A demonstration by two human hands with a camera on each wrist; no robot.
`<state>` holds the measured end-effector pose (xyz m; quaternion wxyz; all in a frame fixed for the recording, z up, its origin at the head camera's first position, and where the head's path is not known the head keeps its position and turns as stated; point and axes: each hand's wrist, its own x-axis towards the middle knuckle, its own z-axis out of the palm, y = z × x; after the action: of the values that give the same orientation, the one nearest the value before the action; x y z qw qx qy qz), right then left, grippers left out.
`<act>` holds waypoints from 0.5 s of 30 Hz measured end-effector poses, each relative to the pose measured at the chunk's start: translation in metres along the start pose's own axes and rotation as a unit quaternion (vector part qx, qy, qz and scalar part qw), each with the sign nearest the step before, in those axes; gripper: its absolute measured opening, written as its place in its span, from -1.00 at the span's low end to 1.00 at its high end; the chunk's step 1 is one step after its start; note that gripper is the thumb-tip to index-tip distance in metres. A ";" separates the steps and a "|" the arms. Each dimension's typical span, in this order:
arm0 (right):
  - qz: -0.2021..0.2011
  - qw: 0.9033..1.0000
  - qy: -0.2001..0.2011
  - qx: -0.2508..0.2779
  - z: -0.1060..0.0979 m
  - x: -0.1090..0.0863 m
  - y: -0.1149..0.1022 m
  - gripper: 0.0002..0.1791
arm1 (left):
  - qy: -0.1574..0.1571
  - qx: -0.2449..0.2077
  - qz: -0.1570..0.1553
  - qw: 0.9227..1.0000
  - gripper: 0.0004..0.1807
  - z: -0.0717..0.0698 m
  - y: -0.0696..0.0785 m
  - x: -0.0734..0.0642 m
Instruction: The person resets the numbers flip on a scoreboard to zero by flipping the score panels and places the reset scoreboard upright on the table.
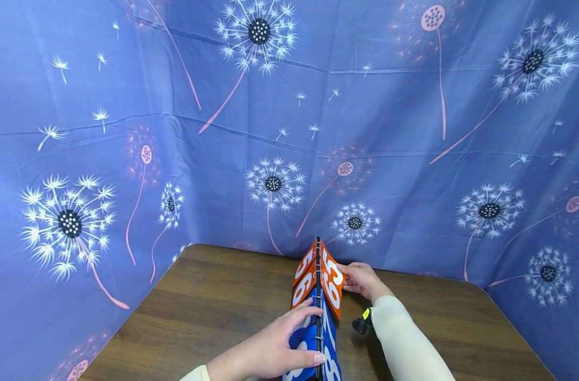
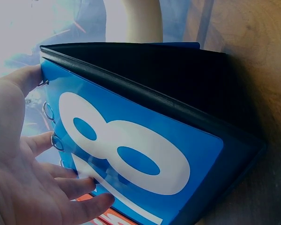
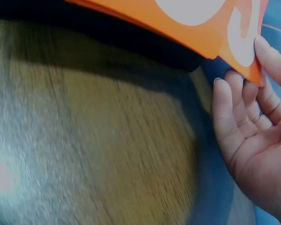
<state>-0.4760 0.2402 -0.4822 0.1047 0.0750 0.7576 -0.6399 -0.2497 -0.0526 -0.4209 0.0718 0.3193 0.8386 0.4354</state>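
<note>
A tent-shaped flip scoreboard (image 1: 318,296) stands on the table, its number cards hung on metal rings along a black spine. Orange cards (image 1: 302,278) with white digits are at the far end, blue cards (image 2: 131,140) at the near end. My left hand (image 1: 275,338) lies over the near half, thumb and forefinger touching the spine, the other fingers spread against the left-hand face. At the far right side, my right hand (image 1: 363,280) pinches the outer corner of an orange number card (image 3: 246,47) between thumb and fingers. That card is lifted slightly off the black backing.
The brown wooden table (image 1: 199,296) extends to both sides of the scoreboard. A blue cloth (image 1: 213,159) with a dandelion print hangs behind and beside it. A small black device (image 1: 361,324) with a yellow tag is at my right wrist.
</note>
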 end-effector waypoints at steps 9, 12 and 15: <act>-0.057 0.998 0.031 -0.010 -0.001 0.003 -0.001 -0.68 | -0.006 -0.012 -0.012 1.000 -0.27 -0.001 -0.001 0.001; -0.068 0.997 0.041 -0.012 0.000 0.004 -0.001 -0.63 | -0.010 -0.018 -0.019 1.000 -0.27 -0.001 -0.001 0.001; -0.076 0.996 0.049 -0.013 0.001 0.005 -0.001 -0.60 | -0.016 -0.023 -0.024 0.999 -0.26 -0.002 -0.001 0.001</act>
<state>-0.4813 0.2388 -0.4825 0.0199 0.0472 0.7732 -0.6320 -0.2520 -0.0536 -0.4205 0.1029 0.3045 0.8344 0.4477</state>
